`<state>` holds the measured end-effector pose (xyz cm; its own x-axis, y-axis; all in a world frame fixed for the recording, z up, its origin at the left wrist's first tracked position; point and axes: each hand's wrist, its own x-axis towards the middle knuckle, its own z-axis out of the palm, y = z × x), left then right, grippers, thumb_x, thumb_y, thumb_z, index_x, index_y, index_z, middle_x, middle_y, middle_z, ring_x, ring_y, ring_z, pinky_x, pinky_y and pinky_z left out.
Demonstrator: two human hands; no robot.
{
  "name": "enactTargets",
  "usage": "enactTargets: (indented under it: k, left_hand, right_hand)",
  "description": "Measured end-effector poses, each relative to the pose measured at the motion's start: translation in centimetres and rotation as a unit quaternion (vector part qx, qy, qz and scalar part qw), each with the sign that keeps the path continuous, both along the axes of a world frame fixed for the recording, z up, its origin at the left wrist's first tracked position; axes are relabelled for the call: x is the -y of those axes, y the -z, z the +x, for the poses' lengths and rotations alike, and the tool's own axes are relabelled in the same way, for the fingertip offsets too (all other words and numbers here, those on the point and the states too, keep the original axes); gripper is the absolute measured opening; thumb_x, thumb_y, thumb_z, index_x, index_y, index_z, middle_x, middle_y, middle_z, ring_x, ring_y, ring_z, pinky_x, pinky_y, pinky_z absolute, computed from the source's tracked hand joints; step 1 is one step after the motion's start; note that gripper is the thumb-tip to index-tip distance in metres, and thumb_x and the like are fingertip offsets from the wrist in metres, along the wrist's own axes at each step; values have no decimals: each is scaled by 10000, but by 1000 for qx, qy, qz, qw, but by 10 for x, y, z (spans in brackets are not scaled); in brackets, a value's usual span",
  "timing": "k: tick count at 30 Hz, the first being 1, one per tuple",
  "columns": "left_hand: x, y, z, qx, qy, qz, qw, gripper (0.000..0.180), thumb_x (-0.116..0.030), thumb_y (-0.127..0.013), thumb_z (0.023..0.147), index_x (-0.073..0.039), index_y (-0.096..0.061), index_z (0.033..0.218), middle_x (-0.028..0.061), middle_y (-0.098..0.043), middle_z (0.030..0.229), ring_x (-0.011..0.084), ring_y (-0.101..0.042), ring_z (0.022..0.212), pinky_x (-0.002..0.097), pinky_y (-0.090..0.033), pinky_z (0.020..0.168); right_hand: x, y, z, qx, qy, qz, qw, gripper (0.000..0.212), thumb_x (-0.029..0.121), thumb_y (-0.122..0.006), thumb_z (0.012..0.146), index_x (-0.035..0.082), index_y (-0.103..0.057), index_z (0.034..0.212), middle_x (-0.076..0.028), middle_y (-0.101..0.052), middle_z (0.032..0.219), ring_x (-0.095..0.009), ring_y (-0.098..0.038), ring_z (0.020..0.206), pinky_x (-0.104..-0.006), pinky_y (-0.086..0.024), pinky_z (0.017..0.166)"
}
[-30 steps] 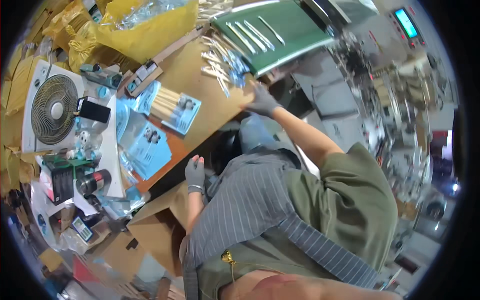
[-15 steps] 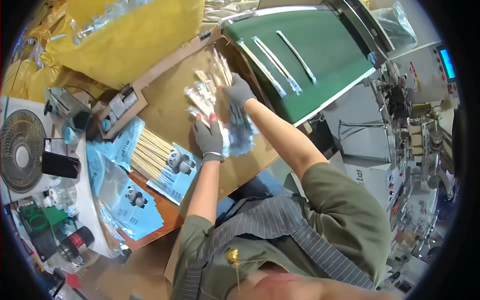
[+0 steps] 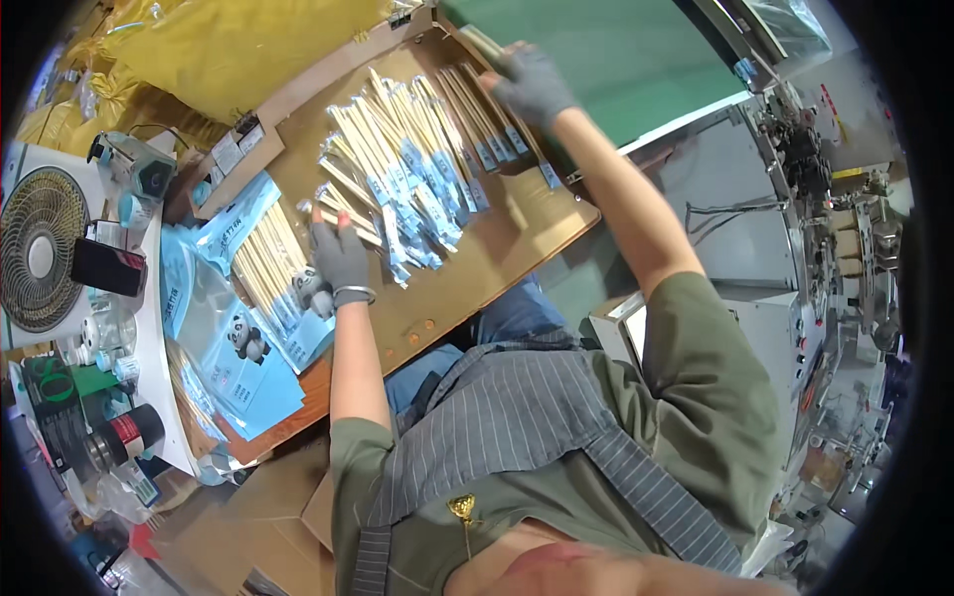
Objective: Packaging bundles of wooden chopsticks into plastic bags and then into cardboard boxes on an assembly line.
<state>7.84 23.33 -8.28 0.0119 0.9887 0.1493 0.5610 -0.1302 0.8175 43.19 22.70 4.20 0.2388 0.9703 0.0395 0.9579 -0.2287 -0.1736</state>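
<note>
My right hand (image 3: 537,87), in a grey fingertip-less glove, reaches over the near edge of the green conveyor belt (image 3: 616,74). Its bent fingers and thumb close about a wrapped chopstick packet (image 3: 483,43) there. Gloved the same way, my left hand (image 3: 340,254) rests at the left side of a loose pile of wrapped chopsticks (image 3: 402,164), its fingers apart and near the packet ends. The pile lies fanned out on the brown tray (image 3: 497,253). Several more wrapped pairs (image 3: 487,114) lie slanted along the tray's right wall below the belt.
Left of the tray lie a blue panda-print bag filled with chopsticks (image 3: 263,260) and flat blue bags (image 3: 243,368). Beyond them are a fan (image 3: 42,238) and a phone (image 3: 107,266). Yellow sacks (image 3: 238,60) stand at the back; machinery (image 3: 735,189) stands on the right.
My right hand has moved right, from the pile to the belt's edge. My left hand has shifted left and slightly down. Chopsticks then bunched between both hands now lie spread on the tray.
</note>
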Motion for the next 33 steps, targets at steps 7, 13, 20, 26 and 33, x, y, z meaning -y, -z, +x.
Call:
enactTargets:
  k: [7,13,20,26,33]
  left_hand:
    - [-23,-12,40,247,-55,-181,950,668,-500,-397,953,-34,-287,1418,172,-520,1283,299,-491,1179,345,-354,1001]
    - [-57,-44,69,537,18,-420,731,689,-601,-458,884,-38,-476,1281,139,-534,1270,279,-490,1179,376,-387,1002]
    - [-56,-35,35,467,43,-352,810,498,-386,-616,877,-14,-542,1200,88,-613,1068,198,-581,983,323,-462,890]
    - [-21,-146,19,324,220,-56,919,553,-166,-788,701,14,-559,1171,96,-620,1057,179,-590,994,307,-484,858]
    - [-9,-112,10,189,290,-84,935,872,-93,-767,660,-56,-298,1394,106,-537,1247,184,-550,1102,318,-451,940]
  right_hand:
    - [-28,66,-48,-262,230,3,937,860,651,-485,805,-56,-438,1293,-281,-472,1290,-395,-479,1193,-407,-394,988]
    - [-62,64,-149,-321,98,-75,939,1023,746,-665,549,-71,-546,1153,-257,-597,1133,-359,-602,1014,-397,-461,890]
    - [-42,53,-181,-798,-43,17,601,732,364,-748,732,-40,-466,1274,-130,-605,1103,-197,-567,1000,-291,-432,908]
    - [-6,-38,-160,-779,-235,110,570,662,201,-737,763,-20,-428,1305,-83,-596,1109,-144,-549,1019,-302,-439,899]
    - [14,-3,-152,-720,-269,54,638,1057,249,-845,649,7,-189,1443,-118,-452,1318,-174,-428,1216,-322,-346,1025]
